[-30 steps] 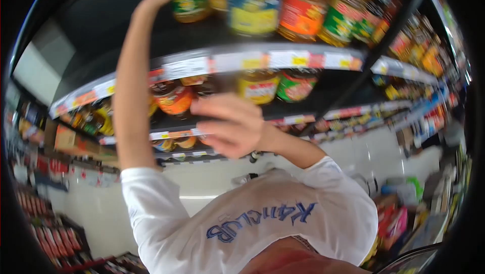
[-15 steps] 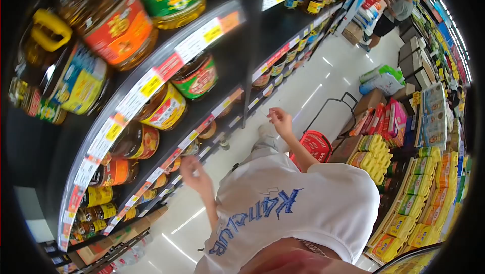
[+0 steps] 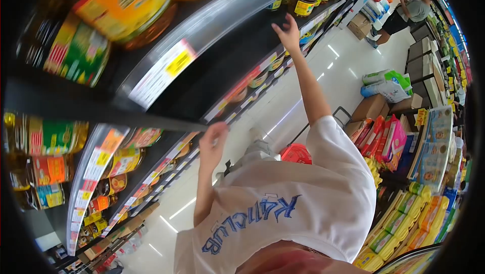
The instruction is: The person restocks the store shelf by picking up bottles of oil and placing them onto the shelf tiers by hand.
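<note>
My right hand [image 3: 288, 34] reaches forward with thumb and fingers spread and nothing in them. It is in front of the shelf, just below a dark bottle with a yellow label [image 3: 304, 7]; I see no contact. My left hand [image 3: 212, 143] is raised beside the dark shelf post [image 3: 156, 120], its fingers loosely bent and a little blurred, holding nothing that I can see. Whether it touches the post, I cannot tell. Closer to the camera, a large oil bottle with an orange label [image 3: 126, 6] stands on the upper shelf beside a green-labelled bottle [image 3: 78, 51].
A red shopping basket [image 3: 296, 153] is partly hidden by my body. To the right are boxes [image 3: 371, 106], bagged goods [image 3: 389, 86] and rows of yellow oil jugs [image 3: 404, 218]. Another person [image 3: 406, 13] stands farther down the aisle. Price tags [image 3: 164, 74] line the shelf edge.
My right hand has moved up and forward to the shelf front, its arm now stretched out. My left hand has risen toward the post. The view has shifted farther along the shelves.
</note>
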